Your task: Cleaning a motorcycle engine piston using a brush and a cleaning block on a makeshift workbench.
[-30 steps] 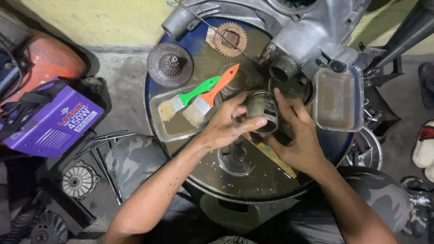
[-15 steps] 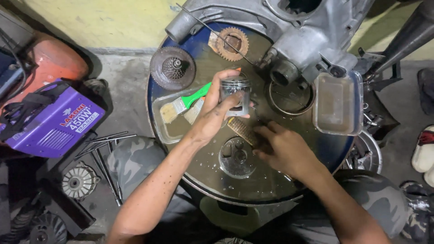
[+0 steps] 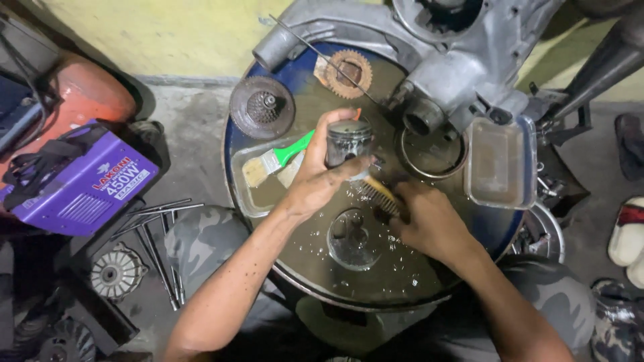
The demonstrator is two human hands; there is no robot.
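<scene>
From the head view, looking straight down, the person's left hand (image 3: 315,184) holds a piston (image 3: 348,143) lifted a little above the wet top of a blue steel drum (image 3: 236,144), fingers and thumb closed round its skirt with the crown facing up. The right hand (image 3: 429,224) is closed on the handle of a wire brush (image 3: 376,194), whose bristles lie just under and beside the piston, close to touching it; I cannot tell if they actually meet.

The piston is a short grey metal cylinder, dull and grimy, with ring grooves showing near the top. It looks rigid and fairly weighty for its size, and I judge it slippery, since the drum top around it glistens with liquid and droplets. The plain sides of the skirt, where the fingers now sit, seem the sound place to grip it; the grooved band near the crown would give less purchase.

Beside the left wrist sits a shallow tray (image 3: 251,201) with a green-handled paintbrush (image 3: 278,159) lying in it. Further back on the drum are a dark clutch-like round part (image 3: 262,107) and a rusty sprocket (image 3: 348,70). A grey engine casing (image 3: 463,60) rests across the far edge, with a clear plastic tub (image 3: 500,164) to the right. On the floor to the left stands a purple machine (image 3: 80,188).
</scene>
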